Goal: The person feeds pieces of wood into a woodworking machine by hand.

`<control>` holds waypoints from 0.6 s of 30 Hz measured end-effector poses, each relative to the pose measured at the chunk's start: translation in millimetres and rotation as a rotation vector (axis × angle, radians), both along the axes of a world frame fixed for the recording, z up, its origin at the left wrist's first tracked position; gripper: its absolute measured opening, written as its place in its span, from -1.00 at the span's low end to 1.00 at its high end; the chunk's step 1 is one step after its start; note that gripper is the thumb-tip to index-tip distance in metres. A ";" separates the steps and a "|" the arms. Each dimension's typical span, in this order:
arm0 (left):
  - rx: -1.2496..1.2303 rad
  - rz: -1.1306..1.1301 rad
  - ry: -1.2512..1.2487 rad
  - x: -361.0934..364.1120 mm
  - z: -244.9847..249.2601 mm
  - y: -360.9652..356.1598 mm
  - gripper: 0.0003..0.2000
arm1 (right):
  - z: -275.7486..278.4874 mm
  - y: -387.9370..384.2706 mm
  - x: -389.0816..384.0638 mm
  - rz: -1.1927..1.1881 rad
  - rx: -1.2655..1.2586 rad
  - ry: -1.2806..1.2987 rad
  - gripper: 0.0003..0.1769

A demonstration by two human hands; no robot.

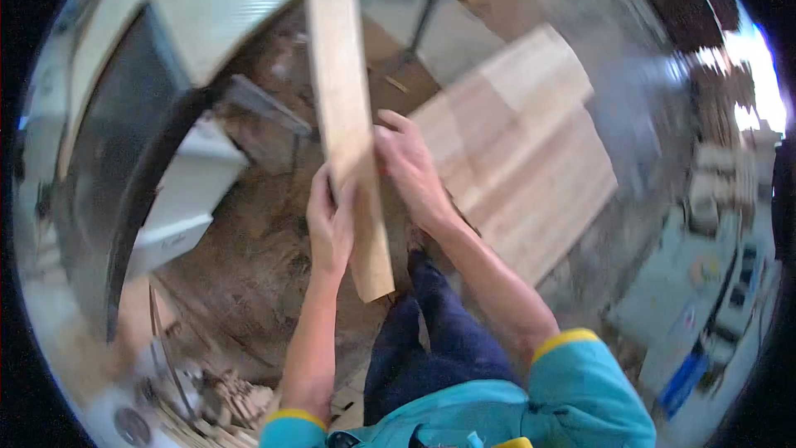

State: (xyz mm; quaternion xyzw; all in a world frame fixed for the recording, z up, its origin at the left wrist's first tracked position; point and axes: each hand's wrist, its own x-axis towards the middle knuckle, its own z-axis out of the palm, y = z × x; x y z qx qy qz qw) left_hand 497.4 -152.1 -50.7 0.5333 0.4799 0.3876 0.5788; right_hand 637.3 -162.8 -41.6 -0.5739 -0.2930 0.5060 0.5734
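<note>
A long, pale wooden board runs from the top of the view down to just above my legs. My left hand grips its left edge near the lower end, with the thumb over the face. On the opposite edge, slightly higher up, my right hand is closed on the same board; some of its fingers are hidden behind the wood. Both hands look a little blurred. To the right of the board lies a stack of wide wooden planks, partly covered by my right forearm.
A machine with a dark curved edge and a pale metal top stands at the left. Wood offcuts lie in a heap at the lower left. Along the right are stacked timber and a pale workbench.
</note>
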 end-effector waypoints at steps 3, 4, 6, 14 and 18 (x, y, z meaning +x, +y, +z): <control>-0.077 -0.051 0.132 -17.6 -34.5 -67.3 -0.65 | -19.4 -10.7 -5.3 -0.047 -0.037 0.038 -0.41; -0.140 -0.045 0.131 -19.1 -39.1 -88.6 -0.65 | -26.4 -21.6 -6.4 -0.063 -0.082 0.050 -0.42; -0.132 -0.083 0.171 -21.3 -52.3 -126.0 -0.64 | -41.1 -43.9 -10.8 -0.090 -0.137 0.074 -0.42; -0.453 -0.365 0.170 -14.3 -62.6 -170.5 -0.58 | -117.9 -150.2 52.8 -0.763 -0.209 0.197 -0.54; -0.202 -0.558 0.676 -71.1 -112.8 -190.4 -0.62 | -182.7 -208.8 121.1 -0.959 -0.224 0.090 -0.48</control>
